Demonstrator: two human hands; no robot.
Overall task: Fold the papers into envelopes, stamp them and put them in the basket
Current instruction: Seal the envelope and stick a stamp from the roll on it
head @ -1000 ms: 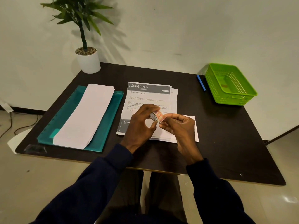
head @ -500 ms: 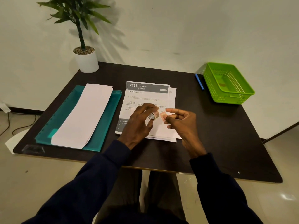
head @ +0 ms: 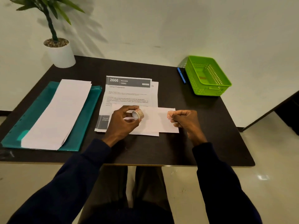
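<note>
My left hand grips a small roll of stamps over a white folded envelope. To its right, my right hand pinches one torn-off reddish stamp above the envelope's right end. The envelope lies across printed sheets headed "2666" in the middle of the dark table. A stack of white envelopes rests on a teal folder at the left. The green basket stands at the far right corner.
A blue pen lies just left of the basket. A potted plant in a white pot stands at the table's far left corner. The wall runs close behind the table, and floor shows past the right edge.
My hands have drawn apart: the right hand moved right with a stamp torn off the roll, while the left stays holding the roll. The envelope underneath now shows more.
</note>
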